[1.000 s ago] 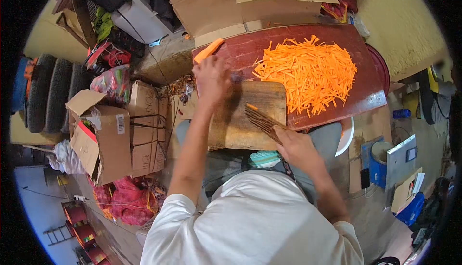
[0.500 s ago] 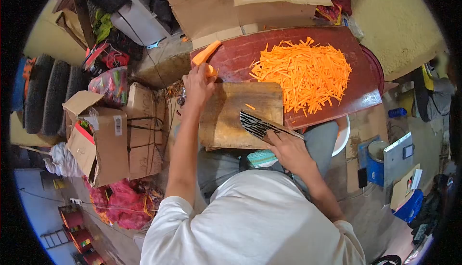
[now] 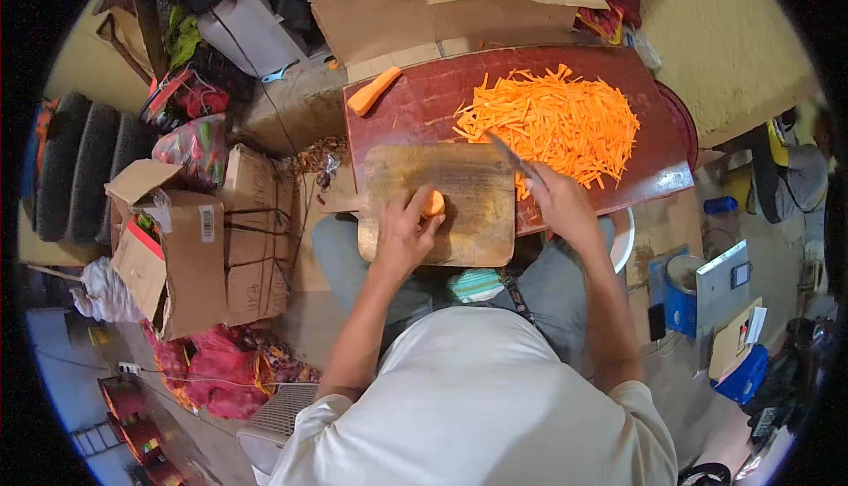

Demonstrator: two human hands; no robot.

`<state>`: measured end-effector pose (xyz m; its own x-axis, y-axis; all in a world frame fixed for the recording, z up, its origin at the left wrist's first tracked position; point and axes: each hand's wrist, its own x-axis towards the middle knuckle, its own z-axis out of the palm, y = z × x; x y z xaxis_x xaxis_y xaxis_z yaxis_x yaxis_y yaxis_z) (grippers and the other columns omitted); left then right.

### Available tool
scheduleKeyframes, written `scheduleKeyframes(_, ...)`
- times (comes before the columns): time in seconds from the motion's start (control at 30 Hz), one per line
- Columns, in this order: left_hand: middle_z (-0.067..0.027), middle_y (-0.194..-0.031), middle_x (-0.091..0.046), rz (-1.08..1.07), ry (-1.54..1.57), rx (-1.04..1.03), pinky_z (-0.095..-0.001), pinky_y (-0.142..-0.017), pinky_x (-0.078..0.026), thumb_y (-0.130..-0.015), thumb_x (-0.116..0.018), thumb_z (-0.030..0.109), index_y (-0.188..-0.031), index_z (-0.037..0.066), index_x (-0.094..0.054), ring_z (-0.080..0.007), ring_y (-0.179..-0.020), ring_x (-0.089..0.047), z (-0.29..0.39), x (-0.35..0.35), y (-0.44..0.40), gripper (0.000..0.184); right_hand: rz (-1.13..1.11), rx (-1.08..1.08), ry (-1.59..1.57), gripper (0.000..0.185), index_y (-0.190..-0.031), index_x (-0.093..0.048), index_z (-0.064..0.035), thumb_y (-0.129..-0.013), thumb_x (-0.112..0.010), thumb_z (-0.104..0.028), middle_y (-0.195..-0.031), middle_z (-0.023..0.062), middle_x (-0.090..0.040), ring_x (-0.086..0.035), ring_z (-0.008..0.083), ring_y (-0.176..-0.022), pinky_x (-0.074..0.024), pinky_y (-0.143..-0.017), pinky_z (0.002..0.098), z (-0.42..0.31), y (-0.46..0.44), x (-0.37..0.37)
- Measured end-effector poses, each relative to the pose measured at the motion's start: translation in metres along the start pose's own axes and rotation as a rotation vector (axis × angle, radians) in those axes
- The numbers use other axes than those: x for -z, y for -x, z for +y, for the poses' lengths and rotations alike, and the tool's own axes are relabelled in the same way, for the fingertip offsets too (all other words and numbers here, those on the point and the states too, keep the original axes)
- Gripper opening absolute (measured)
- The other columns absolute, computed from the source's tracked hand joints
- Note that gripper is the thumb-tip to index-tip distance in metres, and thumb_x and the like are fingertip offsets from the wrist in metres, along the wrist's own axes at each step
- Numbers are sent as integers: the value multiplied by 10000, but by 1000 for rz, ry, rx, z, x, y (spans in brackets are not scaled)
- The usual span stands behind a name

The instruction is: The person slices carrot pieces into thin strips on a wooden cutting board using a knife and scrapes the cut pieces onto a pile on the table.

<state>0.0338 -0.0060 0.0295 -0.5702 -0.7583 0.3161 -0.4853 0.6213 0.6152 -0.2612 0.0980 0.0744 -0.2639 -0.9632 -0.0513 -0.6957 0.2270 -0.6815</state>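
Observation:
My left hand (image 3: 405,232) is closed round a piece of carrot (image 3: 434,203) on the wooden cutting board (image 3: 473,234); its cut orange end shows past my fingers. Over the board's right edge, my right hand (image 3: 565,208) grips a knife (image 3: 512,156) by the handle, the blade pointing up and to the left. Just beyond the blade, a large heap of carrot sticks (image 3: 556,124) covers part of the dark red table (image 3: 424,111). A peeled carrot (image 3: 374,91) lies near the table's far left corner.
Cardboard boxes (image 3: 181,248) stand on the floor to the left, and an upright cardboard sheet (image 3: 362,9) is behind the table. Below the table's right side is a white basin (image 3: 624,241). Red net sacks (image 3: 216,371) lie at lower left.
My left hand has brought a carrot piece from the table's left side onto the board. My right hand has lifted the knife up and away from the board's lower right, turning its blade.

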Motion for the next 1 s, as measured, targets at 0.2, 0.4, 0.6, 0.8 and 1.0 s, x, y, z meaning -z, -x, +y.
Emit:
scheduleKeyframes(0.2, -246, -1275, -663, 0, 91, 22, -479, -950, -565, -922, -826, 101, -1427, 10, -631, -445, -1130, -665, 9, -6, -2, 549, 19, 0, -427, 449, -1504, -578, -1, -1094, -627, -179, -1124, 115, -725, -623, 197, -903, -514, -782, 340, -4, 38, -27)
scheduleKeyframes(0.4, -218, -1239, -621, 26, -28, -160, -518, -922, -520, -902, -807, 89, -1360, 24, -614, -430, -1076, -637, 3, -9, 5, 501, -90, 30, -487, 469, -1519, -550, 30, -1083, -635, -117, -1238, 142, -729, -680, 198, -907, -545, -797, 313, -41, 83, -41)
scheduleKeyframes(0.6, -232, -1215, -599, 2, 23, -175, -512, -883, -528, -876, -802, 77, -1305, 20, -635, -430, -1024, -625, 9, -21, 11, 464, -111, 73, -255, 471, -1489, -563, 39, -1058, -663, -122, -1340, 292, -698, -701, 455, -1223, -569, -1006, 470, -74, 97, -25)
scheduleKeyframes(0.8, -265, -1231, -575, 9, 15, -227, -515, -879, -530, -851, -784, 56, -1293, 4, -636, -441, -1030, -606, -9, -36, 14, 469, -233, 0, -172, 538, -1549, -500, 5, -1061, -660, -154, -1343, 304, -687, -679, 490, -1227, -569, -997, 506, -79, 95, -17)
scheduleKeyframes(1.0, -282, -1250, -560, 50, 45, -295, -540, -896, -516, -852, -760, 61, -1297, 4, -640, -454, -1018, -583, -18, -41, 17, 464, -254, 31, -166, 581, -1572, -430, -30, -1077, -633, -256, -1275, 325, -698, -699, 540, -1091, -576, -897, 607, -74, 99, -19)
